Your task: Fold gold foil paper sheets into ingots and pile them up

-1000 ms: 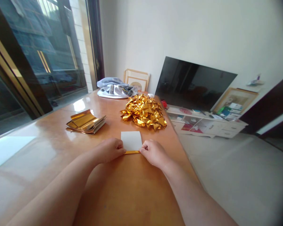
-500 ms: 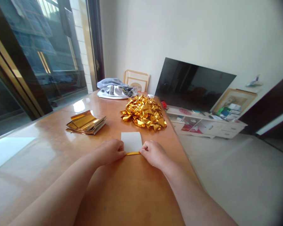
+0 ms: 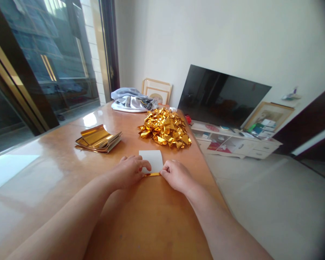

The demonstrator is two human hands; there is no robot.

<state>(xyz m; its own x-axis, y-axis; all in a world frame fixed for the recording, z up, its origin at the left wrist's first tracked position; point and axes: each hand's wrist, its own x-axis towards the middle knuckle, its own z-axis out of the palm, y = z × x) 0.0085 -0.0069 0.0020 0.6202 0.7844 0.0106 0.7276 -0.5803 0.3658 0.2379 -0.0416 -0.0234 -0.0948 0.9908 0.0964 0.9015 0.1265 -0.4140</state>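
At the middle of your tabletop lies a pale paper sheet (image 3: 154, 159), a narrow gold strip (image 3: 154, 174) turned up along its near edge at 6 o'clock. Take that sheet as the hub of the clock. Your left hand (image 3: 130, 169) is at 8 o'clock, with its forefinger bent over the pale face and apart from the thumb, which rests by the strip's left end; whether any of its fingers nip the paper, you cannot tell from this angle. Your right hand (image 3: 176, 175) is at 4 o'clock, thumb and forefinger brought together on the strip's right end.

Out at 10 o'clock on the table (image 3: 143, 213) sits a loose stack of gold paper (image 3: 99, 139), its top sheet curled. At 1 o'clock, just beyond the sheet, is a heap of folded gold pieces (image 3: 166, 128). Farther off, between 11 and 12, is a pile of cloth (image 3: 131, 100).

The step in hand looks like turning and creasing the near edge. For the next move, you would seem to need an even press from 8 towards 4 o'clock, with your right pinch firm so the strip stays straight and doesn't skew.
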